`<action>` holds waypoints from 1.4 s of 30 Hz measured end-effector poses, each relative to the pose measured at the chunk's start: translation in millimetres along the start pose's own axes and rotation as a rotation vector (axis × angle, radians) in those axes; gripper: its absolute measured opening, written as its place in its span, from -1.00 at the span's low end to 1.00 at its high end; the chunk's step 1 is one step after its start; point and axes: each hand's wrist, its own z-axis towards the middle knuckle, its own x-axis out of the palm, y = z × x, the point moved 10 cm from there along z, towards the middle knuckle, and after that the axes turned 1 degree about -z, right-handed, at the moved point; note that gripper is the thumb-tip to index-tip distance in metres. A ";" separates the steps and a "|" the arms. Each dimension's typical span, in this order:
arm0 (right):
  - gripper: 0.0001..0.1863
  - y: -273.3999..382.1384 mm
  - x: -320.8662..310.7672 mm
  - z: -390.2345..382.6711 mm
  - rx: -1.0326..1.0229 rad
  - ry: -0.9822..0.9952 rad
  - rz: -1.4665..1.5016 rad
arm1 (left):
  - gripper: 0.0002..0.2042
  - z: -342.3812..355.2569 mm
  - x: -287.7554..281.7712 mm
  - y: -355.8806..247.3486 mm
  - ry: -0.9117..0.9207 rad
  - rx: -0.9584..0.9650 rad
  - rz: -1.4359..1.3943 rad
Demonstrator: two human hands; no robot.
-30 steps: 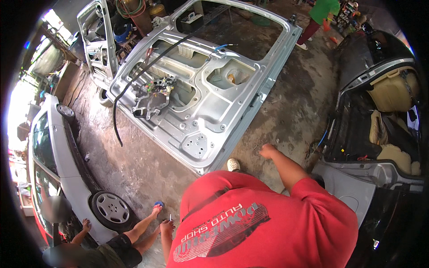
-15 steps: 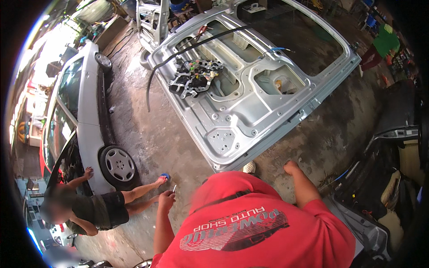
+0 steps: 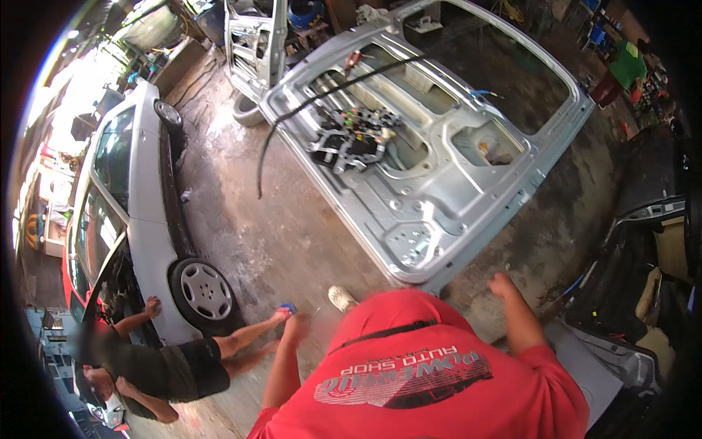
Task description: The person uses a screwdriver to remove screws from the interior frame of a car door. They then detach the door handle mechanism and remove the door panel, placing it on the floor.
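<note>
My left hand (image 3: 295, 326) hangs by my left side, blurred by motion, its fingers closed on a thin white stick (image 3: 316, 311) like a cigarette. To the right, my right hand (image 3: 501, 284) is out in front, fingers curled, with nothing seen in it. A bare silver vehicle door shell (image 3: 468, 192) stands ahead of both hands; neither touches it. On the shell rests a black mechanism with metal brackets (image 3: 351, 143). A long black rubber strip (image 3: 316, 98) lies across the shell, one end hanging over its left side. My shoe (image 3: 341, 298) shows past my red shirt.
On the left a silver car (image 3: 150, 175) is parked with a door open. A person in dark clothes (image 3: 167, 377) is beside it. Another silver door frame (image 3: 256, 47) and a tire (image 3: 247, 110) are behind the shell. Dark vehicle panels (image 3: 621, 314) lie at right.
The view has shifted, so the shell sits further right. My left shoe has come forward and the other has gone out of sight. My left hand still holds the white stick.
</note>
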 end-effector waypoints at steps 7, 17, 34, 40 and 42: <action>-0.63 215.7 75.1 -142.8 -0.031 0.752 0.056 | -0.77 33.0 -144.4 -43.3 0.063 0.115 0.251; -0.58 514.7 -28.8 -186.2 -0.466 0.276 0.212 | -0.78 43.0 -258.0 -184.1 0.073 0.471 0.162; -0.70 718.2 -129.7 -119.5 -0.825 0.282 0.456 | -0.83 121.3 -263.7 -385.7 0.346 0.842 0.277; -0.73 694.3 -159.1 -45.0 -0.732 0.494 0.600 | -0.83 188.0 -264.7 -418.2 0.401 0.752 0.249; -0.71 674.6 -158.6 -29.4 -0.638 0.597 0.624 | -0.83 203.5 -262.3 -431.1 0.423 0.737 0.272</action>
